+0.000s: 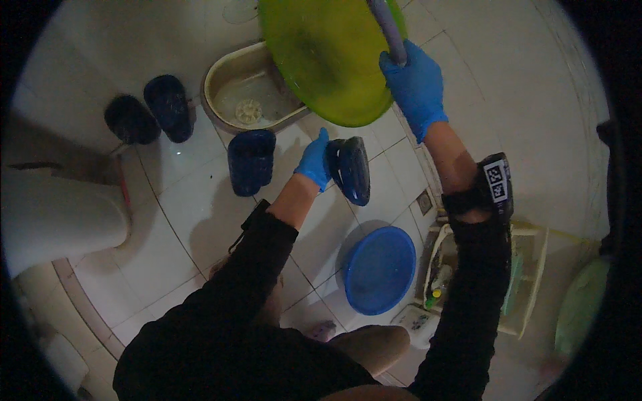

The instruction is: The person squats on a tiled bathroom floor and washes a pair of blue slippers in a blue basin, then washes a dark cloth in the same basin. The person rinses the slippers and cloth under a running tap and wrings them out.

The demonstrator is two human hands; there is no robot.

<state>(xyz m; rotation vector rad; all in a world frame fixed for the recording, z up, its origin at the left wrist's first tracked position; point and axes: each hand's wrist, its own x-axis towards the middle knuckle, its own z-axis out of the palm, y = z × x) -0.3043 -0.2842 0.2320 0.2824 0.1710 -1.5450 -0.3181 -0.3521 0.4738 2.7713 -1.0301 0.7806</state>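
My left hand (316,163), in a blue glove, grips a wet-looking dark blue slipper (355,170), which is turned on its side above the floor tiles. My right hand (417,82), also gloved in blue, is closed around the end of a grey-purple hose or tube (387,25) that runs out of the top of the view. Just left of my left hand, another dark blue slipper (251,163) lies on the floor. Farther left are two more dark slippers, one nearer (169,108) and one by the wall (131,120).
A large green basin (336,60) leans over a cream oblong floor basin (213,92) with a round drain cover (249,111). A blue tub (379,270) stands in front of me, beside a cream rack (534,280) holding bottles. A white fixture (65,215) is at left.
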